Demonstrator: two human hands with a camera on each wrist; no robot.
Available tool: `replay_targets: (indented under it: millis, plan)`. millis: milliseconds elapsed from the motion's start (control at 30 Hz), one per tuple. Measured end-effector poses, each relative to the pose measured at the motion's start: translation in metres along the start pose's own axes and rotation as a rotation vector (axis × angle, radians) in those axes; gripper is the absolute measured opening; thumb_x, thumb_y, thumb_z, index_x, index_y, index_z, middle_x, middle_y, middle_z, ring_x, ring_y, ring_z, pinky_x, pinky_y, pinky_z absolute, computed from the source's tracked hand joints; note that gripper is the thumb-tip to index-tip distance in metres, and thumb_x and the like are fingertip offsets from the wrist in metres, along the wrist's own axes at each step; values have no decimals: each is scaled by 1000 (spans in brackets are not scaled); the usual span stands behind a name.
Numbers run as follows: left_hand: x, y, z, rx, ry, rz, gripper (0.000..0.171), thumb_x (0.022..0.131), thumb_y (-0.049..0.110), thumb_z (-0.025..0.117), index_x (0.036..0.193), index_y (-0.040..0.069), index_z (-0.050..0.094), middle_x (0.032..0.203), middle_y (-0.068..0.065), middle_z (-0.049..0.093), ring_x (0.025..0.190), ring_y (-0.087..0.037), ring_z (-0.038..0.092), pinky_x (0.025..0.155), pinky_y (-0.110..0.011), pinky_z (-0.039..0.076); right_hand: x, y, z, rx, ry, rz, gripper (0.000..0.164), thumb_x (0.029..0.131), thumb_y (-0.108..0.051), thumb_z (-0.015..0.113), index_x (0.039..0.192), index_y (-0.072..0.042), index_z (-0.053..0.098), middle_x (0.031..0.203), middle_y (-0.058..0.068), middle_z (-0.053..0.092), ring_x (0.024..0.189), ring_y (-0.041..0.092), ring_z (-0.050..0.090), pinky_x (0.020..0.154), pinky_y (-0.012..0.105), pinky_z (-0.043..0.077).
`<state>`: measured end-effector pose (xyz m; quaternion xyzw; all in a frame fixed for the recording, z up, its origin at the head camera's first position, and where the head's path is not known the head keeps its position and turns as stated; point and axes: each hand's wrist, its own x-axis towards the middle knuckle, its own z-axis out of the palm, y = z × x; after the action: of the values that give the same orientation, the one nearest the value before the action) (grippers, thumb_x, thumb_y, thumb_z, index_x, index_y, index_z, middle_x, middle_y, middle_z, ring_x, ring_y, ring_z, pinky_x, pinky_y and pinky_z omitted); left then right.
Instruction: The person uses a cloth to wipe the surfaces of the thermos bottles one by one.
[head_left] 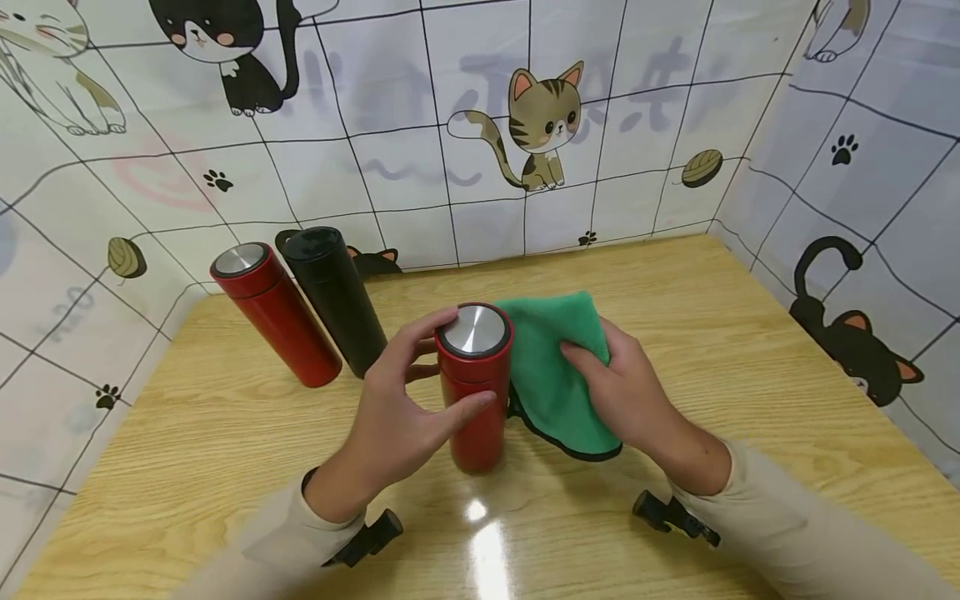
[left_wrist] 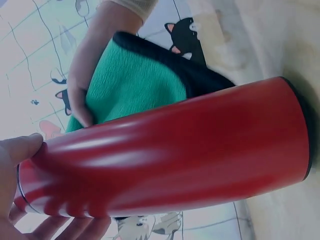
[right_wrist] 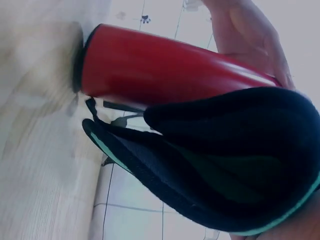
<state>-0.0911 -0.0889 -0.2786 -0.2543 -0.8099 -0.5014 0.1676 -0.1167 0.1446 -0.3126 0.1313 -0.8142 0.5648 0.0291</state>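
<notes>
A red thermos with a shiny steel lid top stands upright on the table. My left hand grips it around the upper part, thumb on the near side and a fingertip at the lid's rim. In the left wrist view the fingers curl round the top end of the thermos. My right hand holds a green cloth with black edging, thumb over the front. The cloth hangs folded right beside the thermos; in the right wrist view its dark underside overlaps the thermos.
On the wooden table, a second red thermos and a black thermos stand side by side at the back left. A white sheet with cartoon cats and grid lines walls the table at the back and sides.
</notes>
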Motion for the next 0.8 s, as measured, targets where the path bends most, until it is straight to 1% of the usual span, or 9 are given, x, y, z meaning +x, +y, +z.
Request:
replay_targets:
  millis: [100, 300, 500, 633, 800]
  plan:
    - [-4, 2, 3, -15, -24, -1, 74, 68, 10, 80, 131, 8, 43, 127, -3, 53, 104, -16, 56, 80, -33, 54, -6, -3, 6, 25, -9, -23, 33, 96, -21, 46, 129, -13, 48, 121, 5, 57, 105, 17, 59, 87, 34, 50]
    - [-7, 2, 4, -29, -35, -6, 73, 69, 9, 80, 131, 8, 42, 126, -4, 53, 105, -17, 55, 80, -34, 54, -15, -5, 16, 64, -62, -79, 35, 96, -19, 46, 131, -17, 45, 125, 3, 55, 108, 17, 59, 87, 30, 51]
    - [-8, 1, 2, -16, -65, -9, 74, 70, 9, 78, 132, 8, 38, 127, -3, 51, 106, -16, 53, 80, -34, 54, -19, -6, 23, 68, -103, -118, 38, 94, -17, 51, 131, -18, 44, 125, 2, 56, 107, 16, 60, 86, 29, 51]
    - [-8, -3, 1, 1, -86, -3, 75, 71, 13, 78, 133, 14, 35, 131, 2, 48, 107, -14, 52, 80, -33, 54, -20, -6, 26, 45, -107, -141, 40, 91, -14, 55, 130, -17, 45, 123, 2, 58, 106, 14, 60, 85, 28, 51]
    - [-9, -17, 2, 15, -106, 18, 77, 73, 23, 77, 135, 23, 31, 137, 7, 43, 109, -12, 51, 79, -31, 54, -21, -4, 27, -17, -91, -182, 40, 90, -9, 54, 129, -14, 46, 120, 3, 61, 103, 14, 61, 84, 29, 52]
